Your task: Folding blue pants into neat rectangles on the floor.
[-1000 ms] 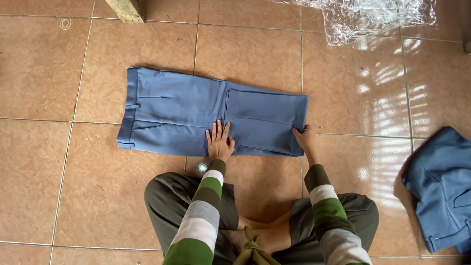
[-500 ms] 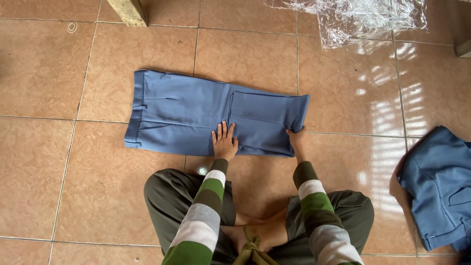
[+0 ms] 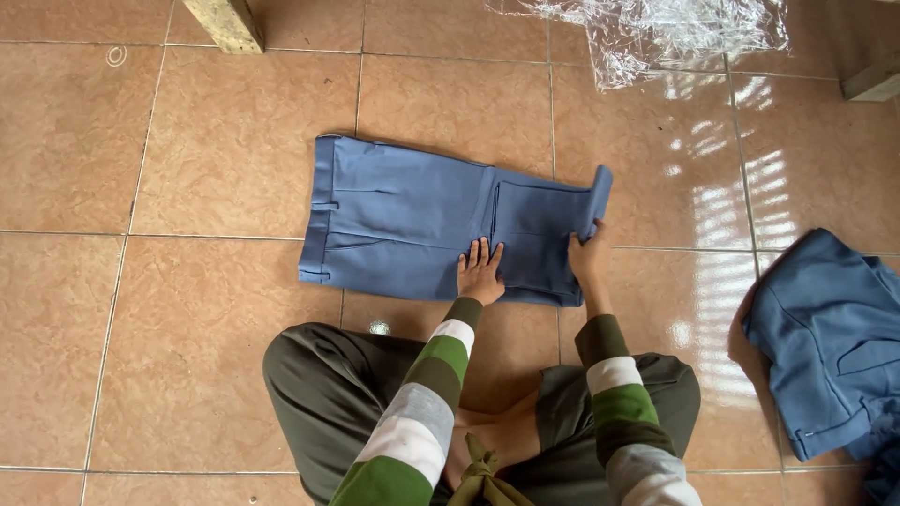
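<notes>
A pair of blue trousers [image 3: 403, 220] lies folded flat on the tan tile floor, waistband to the left. My left hand [image 3: 480, 272] presses flat on the cloth near its front edge, fingers spread. My right hand [image 3: 587, 253] grips the right end of the trousers, and that end curls up off the floor. I sit cross-legged in dark green trousers and striped sleeves just in front of the garment.
Another blue garment [image 3: 830, 347] lies crumpled on the floor at the right. A crinkled clear plastic sheet [image 3: 675, 33] lies at the back right. A wooden leg [image 3: 225, 23] stands at the back left, and another wooden piece [image 3: 872, 80] at the far right.
My right hand has lifted the right end of the trousers off the floor and started turning it leftward. My left hand stays pressed on the cloth.
</notes>
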